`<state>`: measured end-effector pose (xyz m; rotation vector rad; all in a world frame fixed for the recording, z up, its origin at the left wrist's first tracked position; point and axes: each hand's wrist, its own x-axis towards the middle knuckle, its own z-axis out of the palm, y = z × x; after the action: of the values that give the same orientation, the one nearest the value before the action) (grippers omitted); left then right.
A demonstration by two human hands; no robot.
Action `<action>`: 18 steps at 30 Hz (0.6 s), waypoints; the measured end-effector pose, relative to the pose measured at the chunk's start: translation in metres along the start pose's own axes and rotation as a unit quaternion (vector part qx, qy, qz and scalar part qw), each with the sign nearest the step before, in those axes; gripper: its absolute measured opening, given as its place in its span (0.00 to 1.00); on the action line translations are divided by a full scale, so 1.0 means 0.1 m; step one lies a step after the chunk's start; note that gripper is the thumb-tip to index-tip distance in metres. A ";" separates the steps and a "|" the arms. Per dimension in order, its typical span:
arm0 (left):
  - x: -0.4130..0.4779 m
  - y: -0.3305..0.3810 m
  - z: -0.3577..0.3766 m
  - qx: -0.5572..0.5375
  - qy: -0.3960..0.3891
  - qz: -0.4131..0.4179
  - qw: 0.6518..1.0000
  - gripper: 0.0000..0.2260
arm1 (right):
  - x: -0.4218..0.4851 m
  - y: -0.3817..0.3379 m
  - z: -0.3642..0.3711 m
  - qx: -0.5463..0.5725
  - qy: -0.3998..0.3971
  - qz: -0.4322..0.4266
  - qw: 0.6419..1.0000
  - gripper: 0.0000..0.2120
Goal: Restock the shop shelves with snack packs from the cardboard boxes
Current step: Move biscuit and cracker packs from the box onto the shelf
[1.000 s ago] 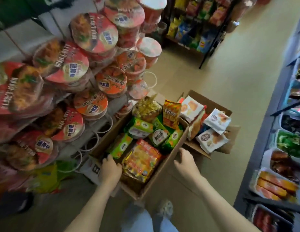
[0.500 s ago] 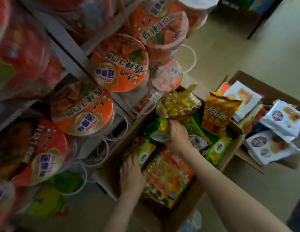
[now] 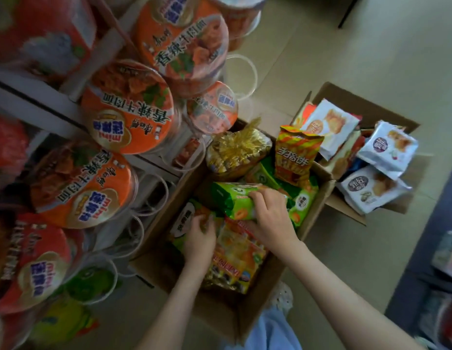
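Gripping green pack (image 3: 230, 198): right hand (image 3: 270, 218); left hand (image 3: 199, 236) pinching lower pack (image 3: 185, 219); noodle cups (image 3: 126, 109) overhang box (image 3: 214, 309).

1. Noodle cup lids (image 3: 127, 107), left: orange, with blue-and-white logos.
2. Middle snack pack (image 3: 232, 198): green, with orange print.
3. Near-left pack (image 3: 184, 218): green, with a white panel.
4. Upright pack (image 3: 295, 155), far: orange and yellow stripes.
5. Crinkled bag (image 3: 237, 150): gold.
6. Right-hand packs (image 3: 330, 125): white, with tan biscuit prints.
7. Cardboard boxes (image 3: 219, 309): plain brown.
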<state>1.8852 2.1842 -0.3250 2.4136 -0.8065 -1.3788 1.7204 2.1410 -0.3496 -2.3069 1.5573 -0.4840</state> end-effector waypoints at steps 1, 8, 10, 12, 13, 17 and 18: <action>-0.07 0.12 0.00 -0.121 -0.042 -0.034 0.991 0.27 | -0.06 0.01 -0.11 -0.008 0.023 -0.015 1.000 0.28; -0.56 0.85 0.12 -0.268 -0.278 -0.121 0.915 0.35 | -0.56 0.02 -0.90 -0.098 0.091 -0.078 0.988 0.19; -0.76 0.97 0.25 -0.237 -0.294 -0.090 0.921 0.42 | -0.74 0.06 -1.14 -0.082 0.079 -0.040 0.993 0.20; -0.98 1.06 0.35 -0.217 -0.292 -0.039 0.931 0.32 | -0.96 0.12 -1.42 -0.030 0.038 0.018 0.999 0.22; -1.10 1.09 0.39 -0.208 -0.299 -0.020 0.931 0.27 | -1.09 0.15 -1.57 0.010 0.016 0.070 0.997 0.25; -1.62 1.20 0.58 -0.156 -0.398 0.058 0.902 0.27 | -1.68 0.25 -2.18 0.104 0.076 0.334 0.934 0.40; -1.78 1.23 0.63 -0.138 -0.426 0.079 0.891 0.27 | -1.83 0.24 -2.35 0.136 0.099 0.381 0.909 0.44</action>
<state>1.7187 2.1899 -0.1733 1.4332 -0.8607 -2.3117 1.5325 2.2868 -0.1690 -1.3192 2.1496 -0.6703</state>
